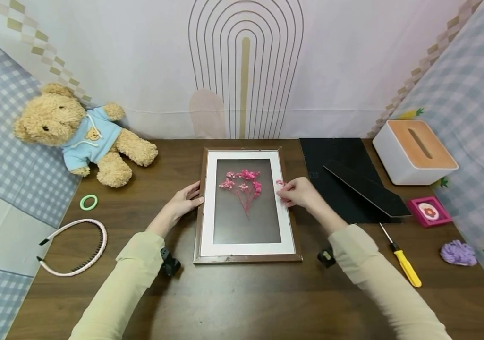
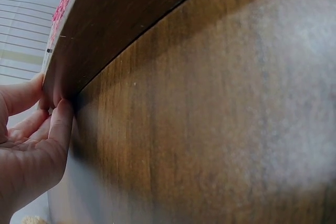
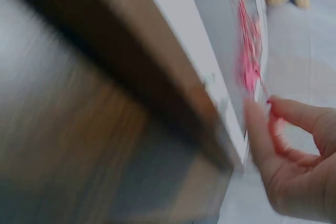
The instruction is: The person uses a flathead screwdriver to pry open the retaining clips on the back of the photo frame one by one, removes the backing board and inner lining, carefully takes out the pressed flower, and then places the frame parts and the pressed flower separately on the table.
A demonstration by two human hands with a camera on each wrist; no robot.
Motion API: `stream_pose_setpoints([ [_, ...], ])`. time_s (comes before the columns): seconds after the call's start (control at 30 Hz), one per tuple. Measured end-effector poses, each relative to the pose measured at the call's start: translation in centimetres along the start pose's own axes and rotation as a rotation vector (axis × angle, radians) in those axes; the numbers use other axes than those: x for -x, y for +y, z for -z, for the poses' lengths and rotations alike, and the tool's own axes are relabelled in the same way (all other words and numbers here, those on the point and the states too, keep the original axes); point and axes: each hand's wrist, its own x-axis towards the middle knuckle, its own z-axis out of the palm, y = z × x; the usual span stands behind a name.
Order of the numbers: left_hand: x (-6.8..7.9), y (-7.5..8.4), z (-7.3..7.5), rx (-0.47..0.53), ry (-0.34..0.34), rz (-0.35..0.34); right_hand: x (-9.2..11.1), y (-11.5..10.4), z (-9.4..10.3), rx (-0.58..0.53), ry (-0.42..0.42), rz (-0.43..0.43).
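Observation:
A brown picture frame (image 1: 248,259) with a white mat lies flat on the table. Inside its dark grey panel is a spray of pink dried flowers (image 1: 245,186) with thin stems. My left hand (image 1: 182,203) holds the frame's left side, thumb at the upper edge and fingertips against the side wall (image 2: 105,30). Over the right strip of the mat, my right hand (image 1: 299,192) pinches a small sprig of pink flowers (image 1: 279,182) between thumb and forefinger. The right wrist view is blurred, and the fingers partly hide the sprig.
Black boards (image 1: 331,151) and a tissue box (image 1: 411,156) stand back right. Nearer are a pink box (image 1: 429,211), a yellow screwdriver (image 1: 405,264) and a purple scrunchie (image 1: 458,253). Left are a teddy bear (image 1: 90,134), a green ring (image 1: 88,202) and a headband (image 1: 103,236).

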Motion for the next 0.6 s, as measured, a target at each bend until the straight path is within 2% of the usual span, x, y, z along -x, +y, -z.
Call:
stream_pose_setpoints([
  [0.1, 0.0, 0.0, 0.0, -0.007, 0.002, 0.002, 0.9, 1.4, 2.3, -0.153, -0.005, 0.011],
  [0.2, 0.1, 0.1, 0.0, -0.014, 0.002, 0.006, 2.0, 3.4, 4.7, -0.212, -0.003, -0.002],
  [0.27, 0.1, 0.2, 0.0, -0.021, -0.001, 0.005, 2.8, 4.9, 6.3, -0.243, -0.032, -0.025],
  [0.4, 0.1, 0.3, -0.1, -0.013, -0.004, 0.002, 4.7, 8.2, 9.5, -0.297, -0.181, -0.077],
  [0.6, 0.0, 0.4, -0.2, -0.001, -0.008, -0.002, 7.3, 12.5, 12.9, -0.269, -0.423, -0.162],
])
